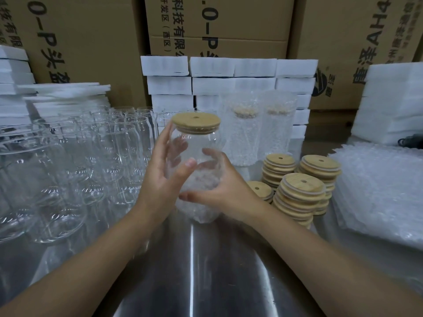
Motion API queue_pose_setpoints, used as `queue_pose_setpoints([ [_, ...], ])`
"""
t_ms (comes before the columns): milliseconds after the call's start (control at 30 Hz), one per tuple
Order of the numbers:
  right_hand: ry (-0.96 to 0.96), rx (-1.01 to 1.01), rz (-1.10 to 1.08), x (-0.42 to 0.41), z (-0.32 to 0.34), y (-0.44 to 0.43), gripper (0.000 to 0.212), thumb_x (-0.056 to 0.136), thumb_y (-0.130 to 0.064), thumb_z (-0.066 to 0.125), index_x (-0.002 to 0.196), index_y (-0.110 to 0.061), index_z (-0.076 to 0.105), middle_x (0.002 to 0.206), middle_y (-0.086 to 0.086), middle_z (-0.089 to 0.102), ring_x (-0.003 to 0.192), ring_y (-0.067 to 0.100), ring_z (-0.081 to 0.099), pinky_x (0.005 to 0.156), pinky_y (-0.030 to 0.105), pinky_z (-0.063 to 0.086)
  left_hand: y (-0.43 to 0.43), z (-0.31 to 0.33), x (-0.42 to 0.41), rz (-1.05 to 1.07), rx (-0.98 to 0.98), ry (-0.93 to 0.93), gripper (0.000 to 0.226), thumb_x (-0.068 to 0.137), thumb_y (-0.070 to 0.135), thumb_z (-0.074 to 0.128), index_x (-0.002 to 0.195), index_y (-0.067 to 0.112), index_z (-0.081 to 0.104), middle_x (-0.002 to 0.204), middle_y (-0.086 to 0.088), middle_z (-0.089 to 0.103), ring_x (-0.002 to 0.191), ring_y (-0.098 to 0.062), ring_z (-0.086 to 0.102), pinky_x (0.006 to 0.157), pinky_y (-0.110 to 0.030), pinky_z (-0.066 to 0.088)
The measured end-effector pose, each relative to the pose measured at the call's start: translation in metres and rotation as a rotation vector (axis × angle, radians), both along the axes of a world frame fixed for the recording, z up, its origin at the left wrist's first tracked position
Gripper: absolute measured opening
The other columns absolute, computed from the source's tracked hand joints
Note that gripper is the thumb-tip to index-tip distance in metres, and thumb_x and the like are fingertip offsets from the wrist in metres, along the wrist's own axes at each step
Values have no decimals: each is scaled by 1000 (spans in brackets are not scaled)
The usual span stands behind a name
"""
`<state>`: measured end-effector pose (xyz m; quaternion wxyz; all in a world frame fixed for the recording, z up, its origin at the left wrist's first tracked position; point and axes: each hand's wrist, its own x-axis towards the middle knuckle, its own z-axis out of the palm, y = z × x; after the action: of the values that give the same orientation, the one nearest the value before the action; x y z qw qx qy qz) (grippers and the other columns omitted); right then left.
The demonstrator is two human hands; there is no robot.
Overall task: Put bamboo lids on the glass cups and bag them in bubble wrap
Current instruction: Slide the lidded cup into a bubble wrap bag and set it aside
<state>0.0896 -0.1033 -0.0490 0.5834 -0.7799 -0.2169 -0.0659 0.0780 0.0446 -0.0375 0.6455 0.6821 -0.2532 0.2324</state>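
Empty glass cups (80, 156) crowd the table's (194, 259) left. At centre, left hand (160, 177) grips the bamboo-lidded glass cup (194, 143) upright above the table, and right hand (219, 191) clamps the bubble wrap bag (201, 207) round its lower half. Two bagged cups (242, 133) stand behind; lid stacks (299, 191) and the bag pile (377, 191) sit to the right.

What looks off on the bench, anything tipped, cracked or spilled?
Only the front lid stack beside the right hand: its lids sit staggered, not squared. The held cup looks whole; no spill shows.
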Motion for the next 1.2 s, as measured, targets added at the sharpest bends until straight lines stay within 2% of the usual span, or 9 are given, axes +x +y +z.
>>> queue_pose_setpoints([
  [200, 0, 361, 10, -2, 13, 0, 94, 54, -27, 86, 133, -23, 35, 118, 2, 64, 101, 7, 68, 86, 24, 54, 1, -6, 1, -86, 106, 85, 133, 47, 75, 79, 153, 27, 14, 150, 3, 42, 132, -6, 48, 104, -28, 44],
  [367, -59, 347, -72, -7, 20, -3, 91, 57, -31, 85, 134, -27, 38, 124, 1, 59, 108, 8, 64, 83, 22, 54, -4, -16, 6, -15, 263, 66, 103, 48, 50, 86, 131, 62, 27, 123, 36, 55, 117, 13, 52, 94, -7, 41],
  [500, -120, 268, -82, -8, 18, -2, 85, 62, -28, 85, 133, -26, 38, 120, -6, 58, 101, -3, 63, 77, 14, 52, -7, -17, 7, 10, 248, 59, 111, 51, 43, 89, 145, 25, 34, 123, 18, 63, 117, 2, 58, 101, -21, 45],
  [600, -147, 224, -96, -9, 19, -2, 91, 58, -38, 85, 135, -26, 38, 120, -10, 57, 105, -3, 61, 82, 19, 54, -8, -16, 5, 31, 227, 22, 93, 56, 27, 91, 135, 32, 42, 119, 11, 67, 112, -3, 63, 96, -20, 48],
  [700, -163, 202, -108, -10, 20, -1, 97, 51, -52, 82, 135, -31, 39, 123, -14, 55, 113, -3, 56, 92, 24, 52, -9, -14, 6, 25, 177, 15, 93, 60, 16, 92, 139, 17, 42, 119, 4, 68, 111, -8, 65, 95, -25, 51],
  [800, -113, 200, -85, -11, 21, -3, 98, 47, -58, 81, 132, -44, 34, 127, -16, 53, 119, 0, 54, 98, 27, 50, -8, -14, 5, 44, 60, 23, 90, 56, 30, 90, 133, 17, 44, 115, 5, 69, 107, -10, 67, 89, -24, 53],
  [933, -77, 148, -41, -13, 23, -6, 104, 47, -59, 79, 136, -45, 28, 126, -23, 48, 114, -11, 53, 88, 12, 49, -4, -15, 7, 132, -96, 51, 101, 47, 49, 86, 134, 22, 42, 113, 10, 69, 105, -7, 67, 89, -28, 55],
  [1067, -30, 8, 5, -16, 19, -4, 111, 49, -61, 79, 143, -43, 22, 139, -21, 42, 131, -1, 41, 102, 17, 40, -3, -17, 10, 142, -130, 30, 112, 45, 53, 90, 137, 18, 37, 117, 2, 66, 107, -14, 67, 93, -38, 55],
  [1200, -61, -108, 66, -16, 16, -1, 119, 57, -44, 91, 147, -45, 13, 147, -22, 35, 138, -3, 30, 108, 20, 36, -1, -12, 6, 192, -170, -50, 111, 48, 64, 86, 138, 22, 38, 125, 3, 62, 115, -11, 62, 98, -33, 51],
])
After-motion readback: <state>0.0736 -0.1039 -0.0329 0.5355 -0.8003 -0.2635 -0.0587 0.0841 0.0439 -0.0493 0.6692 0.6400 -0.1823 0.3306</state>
